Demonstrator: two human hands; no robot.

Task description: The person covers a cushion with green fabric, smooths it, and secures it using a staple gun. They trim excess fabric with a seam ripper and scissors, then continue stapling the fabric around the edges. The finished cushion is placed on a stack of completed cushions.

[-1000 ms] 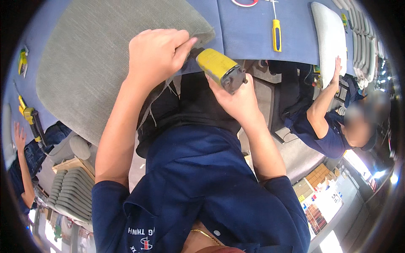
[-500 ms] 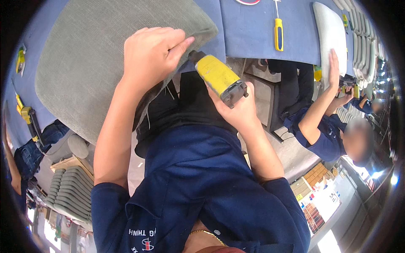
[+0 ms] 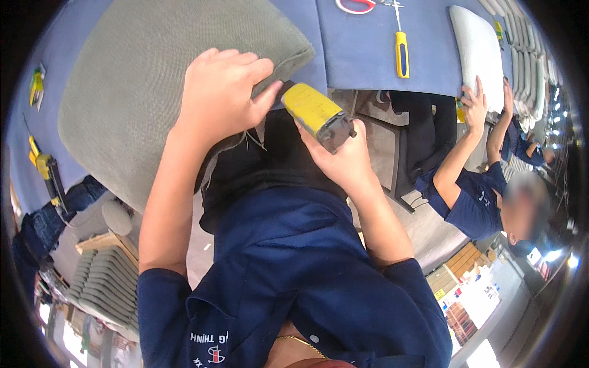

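A large grey fabric-covered seat cushion [image 3: 141,92] lies on the blue table, its near edge jutting over my lap. Loose threads hang from the fabric at that edge. My left hand [image 3: 224,92] grips the cushion's near edge by its right corner, fingers curled and thumb pressed along the cloth. In my right hand [image 3: 343,159] is a yellow and black staple gun [image 3: 311,109]. Its nose sits against or very near the cushion's edge, just beside my left thumb. The exact contact of the nose is hidden.
On the blue table [image 3: 368,55] lie a yellow-handled screwdriver [image 3: 402,55] and red-handled scissors [image 3: 356,5]. Another yellow tool [image 3: 46,168] lies at the left. A co-worker [image 3: 466,196] at right handles a pale cushion [image 3: 478,55]. Stacked cushions [image 3: 104,285] stand at lower left.
My left hand and the staple gun's nose have shifted slightly down along the cushion edge. The co-worker now has both hands on the pale cushion. The scissors show more fully.
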